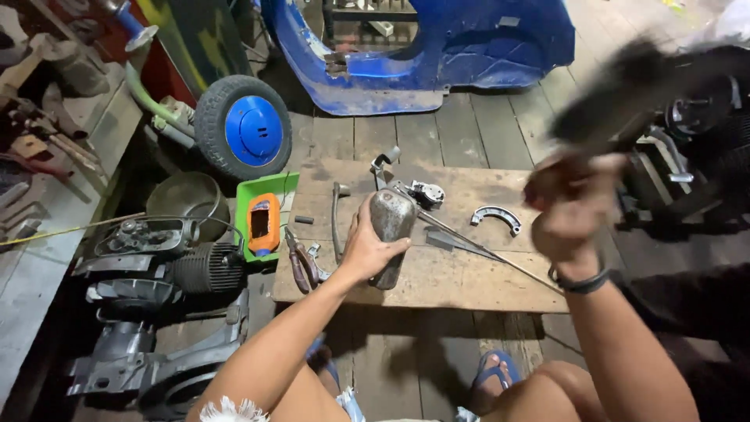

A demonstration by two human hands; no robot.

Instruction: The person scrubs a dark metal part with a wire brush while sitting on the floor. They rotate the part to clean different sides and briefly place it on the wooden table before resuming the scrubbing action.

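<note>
Our left hand (366, 248) clamped round a metal part (391, 234) on the bench (469, 277), our right hand (570, 211) fisted on a blurred brush (625, 86).

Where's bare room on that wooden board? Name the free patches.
The wooden board is bare along its near edge right of the metal cover, below the thin rod. Also bare: the far right corner behind the curved brake shoe. Crowded: around the pliers and bracket.

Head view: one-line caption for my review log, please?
Left hand steadies a worn metal cover on a wooden board while the right hand swings a blurred brush.
</note>
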